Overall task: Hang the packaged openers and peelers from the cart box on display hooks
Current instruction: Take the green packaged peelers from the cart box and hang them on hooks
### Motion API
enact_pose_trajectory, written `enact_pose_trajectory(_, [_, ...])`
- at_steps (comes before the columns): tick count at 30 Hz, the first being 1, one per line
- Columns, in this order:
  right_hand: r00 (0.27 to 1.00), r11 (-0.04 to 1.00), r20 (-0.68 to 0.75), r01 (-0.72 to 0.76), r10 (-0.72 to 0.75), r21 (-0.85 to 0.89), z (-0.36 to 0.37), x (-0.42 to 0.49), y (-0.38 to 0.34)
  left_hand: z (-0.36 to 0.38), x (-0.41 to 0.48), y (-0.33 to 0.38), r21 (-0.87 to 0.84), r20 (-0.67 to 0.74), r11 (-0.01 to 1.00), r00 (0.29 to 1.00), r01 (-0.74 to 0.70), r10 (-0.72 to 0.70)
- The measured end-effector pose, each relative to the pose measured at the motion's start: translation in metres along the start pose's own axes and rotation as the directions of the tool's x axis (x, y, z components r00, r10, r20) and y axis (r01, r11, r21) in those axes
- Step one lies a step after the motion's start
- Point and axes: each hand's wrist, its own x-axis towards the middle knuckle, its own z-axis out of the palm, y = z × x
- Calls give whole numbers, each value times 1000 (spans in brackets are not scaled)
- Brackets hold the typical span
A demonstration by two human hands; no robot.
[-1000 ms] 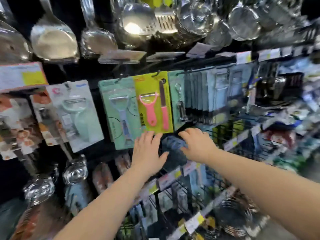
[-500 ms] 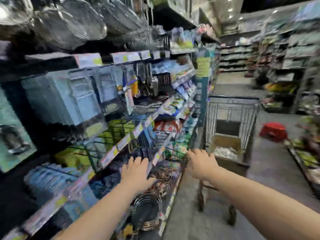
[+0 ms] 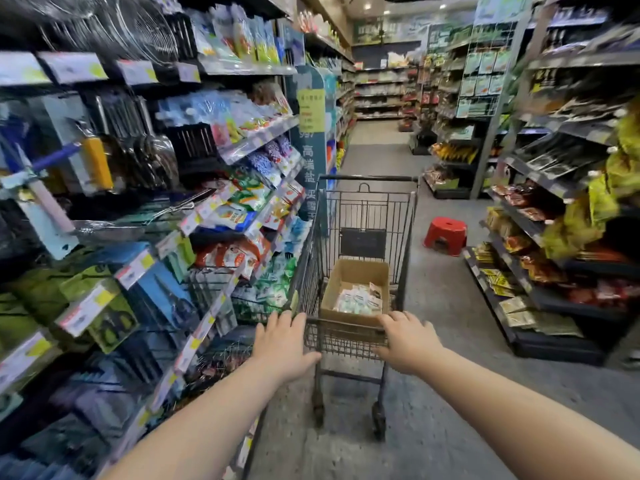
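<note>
well, both arms reach forward to the cart point(image 3: 367, 209), which stands in the aisle just beside the left shelves point(image 3: 256, 140), its near end toward the camera. the left hand point(image 3: 284, 344) hovers at the near left corner of the cart rim, palm down, fingers straight and a little spread, with nothing in it. its fingertips lie at the rim, but whether they touch the wire i cannot tell. the right hand point(image 3: 405, 341) is at the near right corner, palm down too, fingers loosely bent and empty; contact there is also unclear. a brown box point(image 3: 358, 271) sits open in the cart basket, against the near end and between the two hands. the packs point(image 3: 360, 301) lie in a flat heap on the box floor, pale green and white, too small and blurred to tell openers from peelers. the left shelves carry bright bags on sloped tiers with price tags along the edges, and ladles point(image 3: 156, 150) hang in a row nearer the camera. a blue end panel point(image 3: 311, 161) with a yellow note point(image 3: 311, 110) stands just behind the cart's left side. a red stool point(image 3: 445, 232) stands on the grey floor point(image 3: 450, 299) to the right of the cart, near the right shelves point(image 3: 550, 183), which hold dark and yellow packets.
</note>
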Motion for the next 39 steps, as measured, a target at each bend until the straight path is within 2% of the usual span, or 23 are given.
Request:
enact_pose_trajectory(8, [989,990,29,-143,143,12,7,98,49,24,139,11,4,67,993,991,-115,114])
enact_pose_trajectory(15, [966,967,75,-251,246,50,15,196,61,33,266,-6,30,103,977,973,-210,206])
enact_pose_trajectory(20, [940,944,166,-316,297,98,35,239,78,64,321,-2,32,251,975,946,-221,206])
enact_pose_trajectory(23, [926,929,210,-345,313,135,38,274,101,81,355,9,24,282,974,936,-227,211])
enact_pose_trajectory(30, [913,923,323,-325,249,204,55,371,164,110,435,36,23,366,989,922,-148,129])
enact_pose_trajectory(37, [890,918,434,-282,142,278,93,457,212,152,491,73,-103,479,992,878,69,-11])
enact_pose_trajectory(39, [872,919,478,-272,110,286,112,476,214,169,500,76,-92,516,991,856,95,-34])
